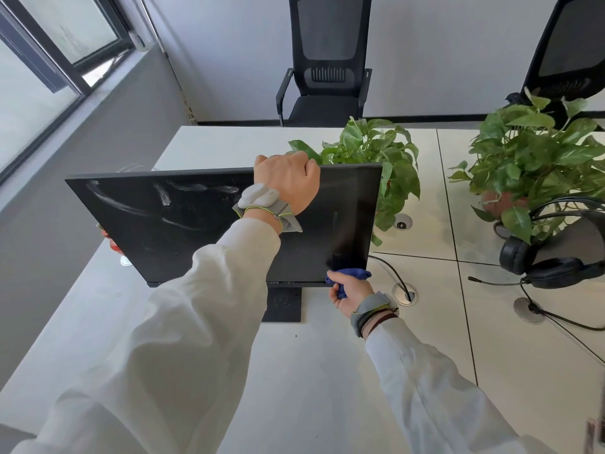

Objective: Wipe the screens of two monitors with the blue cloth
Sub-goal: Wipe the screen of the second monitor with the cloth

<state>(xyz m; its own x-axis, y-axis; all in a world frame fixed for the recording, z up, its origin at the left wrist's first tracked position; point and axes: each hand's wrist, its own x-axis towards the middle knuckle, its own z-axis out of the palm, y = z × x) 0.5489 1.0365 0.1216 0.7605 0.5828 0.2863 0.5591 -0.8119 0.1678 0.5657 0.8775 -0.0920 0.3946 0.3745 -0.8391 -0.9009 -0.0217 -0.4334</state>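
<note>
Left hand [288,178] grips the monitor [183,231] top edge; right hand [350,294] clutches the bunched blue cloth [352,275] against the screen's lower right corner.

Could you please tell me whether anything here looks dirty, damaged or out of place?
Whitish smears streak the upper left of the monitor screen, so it looks dirty. The right hand holds the blue cloth at the lower right corner, and the left hand grips the top edge. Nothing looks spilled or broken.
</note>
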